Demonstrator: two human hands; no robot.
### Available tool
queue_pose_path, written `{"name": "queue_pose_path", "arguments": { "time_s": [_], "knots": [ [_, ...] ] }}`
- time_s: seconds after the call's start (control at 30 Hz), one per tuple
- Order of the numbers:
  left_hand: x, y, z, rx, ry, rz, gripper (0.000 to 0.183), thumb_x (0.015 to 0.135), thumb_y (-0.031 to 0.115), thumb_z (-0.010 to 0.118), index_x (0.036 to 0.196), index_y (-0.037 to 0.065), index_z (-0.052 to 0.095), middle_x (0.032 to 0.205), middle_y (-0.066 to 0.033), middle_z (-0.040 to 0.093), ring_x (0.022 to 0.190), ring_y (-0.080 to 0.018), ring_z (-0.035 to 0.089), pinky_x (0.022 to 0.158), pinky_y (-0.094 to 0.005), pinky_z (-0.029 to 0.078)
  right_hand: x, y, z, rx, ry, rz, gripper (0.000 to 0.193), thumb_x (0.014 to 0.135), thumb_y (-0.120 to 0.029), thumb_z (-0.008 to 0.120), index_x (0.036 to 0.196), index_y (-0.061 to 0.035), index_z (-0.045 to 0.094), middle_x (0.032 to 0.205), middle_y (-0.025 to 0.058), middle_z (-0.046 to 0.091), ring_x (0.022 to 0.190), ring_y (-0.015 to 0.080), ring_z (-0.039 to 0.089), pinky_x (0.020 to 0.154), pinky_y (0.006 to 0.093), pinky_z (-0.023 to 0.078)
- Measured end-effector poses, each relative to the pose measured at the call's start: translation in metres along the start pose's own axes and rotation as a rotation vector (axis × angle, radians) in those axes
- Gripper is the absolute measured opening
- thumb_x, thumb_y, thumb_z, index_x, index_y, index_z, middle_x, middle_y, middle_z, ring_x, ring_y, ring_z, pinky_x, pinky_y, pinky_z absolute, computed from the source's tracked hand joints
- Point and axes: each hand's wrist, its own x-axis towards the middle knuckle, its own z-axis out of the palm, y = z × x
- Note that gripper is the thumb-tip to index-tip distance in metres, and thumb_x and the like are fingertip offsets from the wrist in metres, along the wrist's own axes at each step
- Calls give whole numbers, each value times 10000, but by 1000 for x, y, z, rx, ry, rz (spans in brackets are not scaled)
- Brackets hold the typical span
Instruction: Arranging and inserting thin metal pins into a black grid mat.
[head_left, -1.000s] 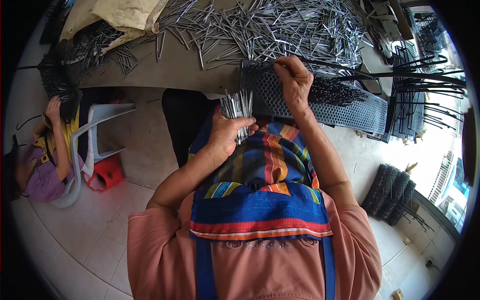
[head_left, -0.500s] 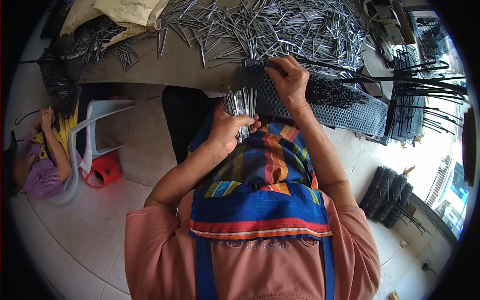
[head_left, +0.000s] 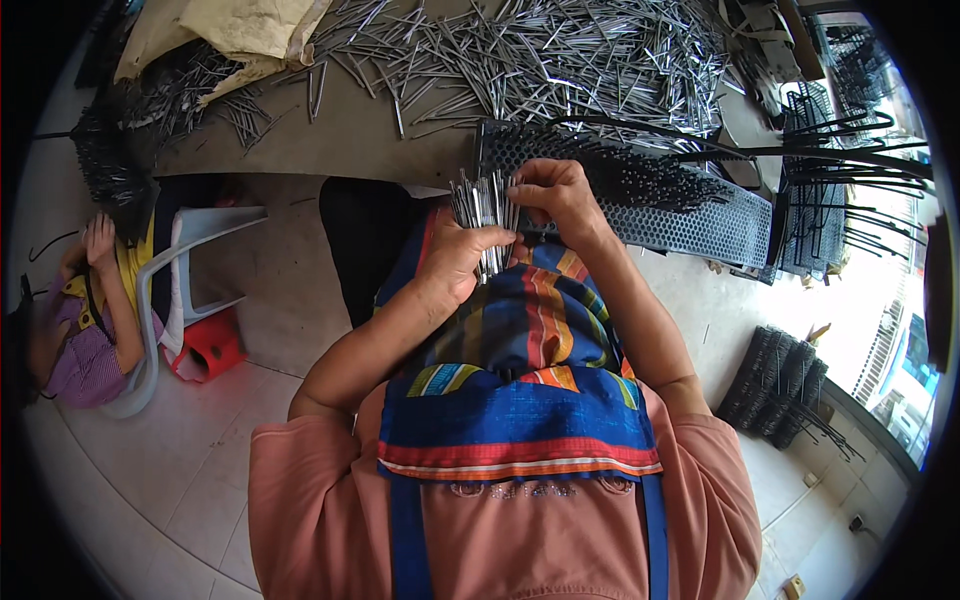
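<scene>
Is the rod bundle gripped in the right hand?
No, the left hand is wrapped around the rod bundle, while the right hand is at its right edge.

Left hand [head_left: 450, 258] grips a bundle of metal rods [head_left: 482, 205]; right hand [head_left: 562, 203] at the bundle's upper right edge. Perforated tray [head_left: 655, 224] lies near.

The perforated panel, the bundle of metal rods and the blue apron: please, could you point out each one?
Perforated panel [head_left: 668, 224]: head view, on its bare holed surface.
Bundle of metal rods [head_left: 484, 207]: head view, on the rods' upper half.
Blue apron [head_left: 515, 418]: head view, on its plain blue part.
</scene>
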Motion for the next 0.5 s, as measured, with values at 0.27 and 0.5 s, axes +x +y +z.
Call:
{"name": "queue_pose_path", "arguments": {
  "time_s": [0.27,0.5],
  "knots": [
    [-1,-11,-15,34,149,-6,213,786,-31,682,997,-30,659,846,-149,702,688,-243,703,617,-354,592,4,-5,-21,5,493,-450,15,849,-10,687,855,-20,696,686,-17,616,538,27,470,490,183,334],
    [1,-9,-15,66,55,3,210,791,-13,692,999,-36,662,842,-143,704,688,-231,701,619,-342,587,21,0,-29,-483,539,-747,115,756,57,720,861,14,710,804,25,648,730,73,592,636,219,463]
  ]
}}
